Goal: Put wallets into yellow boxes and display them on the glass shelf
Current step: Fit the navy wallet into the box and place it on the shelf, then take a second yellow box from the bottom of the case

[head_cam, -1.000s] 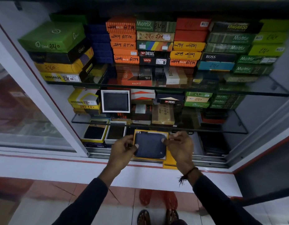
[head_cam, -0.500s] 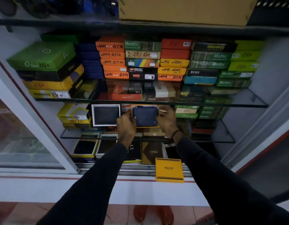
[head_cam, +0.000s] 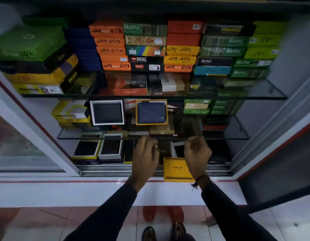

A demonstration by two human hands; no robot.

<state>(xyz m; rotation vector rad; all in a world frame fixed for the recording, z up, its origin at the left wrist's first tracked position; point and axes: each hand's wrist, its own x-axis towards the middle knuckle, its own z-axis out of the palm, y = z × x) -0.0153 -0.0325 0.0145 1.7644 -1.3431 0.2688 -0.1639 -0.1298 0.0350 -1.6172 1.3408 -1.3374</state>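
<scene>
left hand (head_cam: 146,154) blurred; fingers indistinct

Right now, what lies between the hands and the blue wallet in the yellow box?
In the head view, the front edge of the glass shelf runs between the left hand, right hand and blue wallet. Both hands are empty.

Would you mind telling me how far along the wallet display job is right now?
Done: a navy wallet sits in its yellow box, propped on the glass shelf beside a white-boxed wallet. In hand: nothing; the left hand and right hand are empty. Left: the yellow Balisi lid lies on the sill, unused.
</scene>
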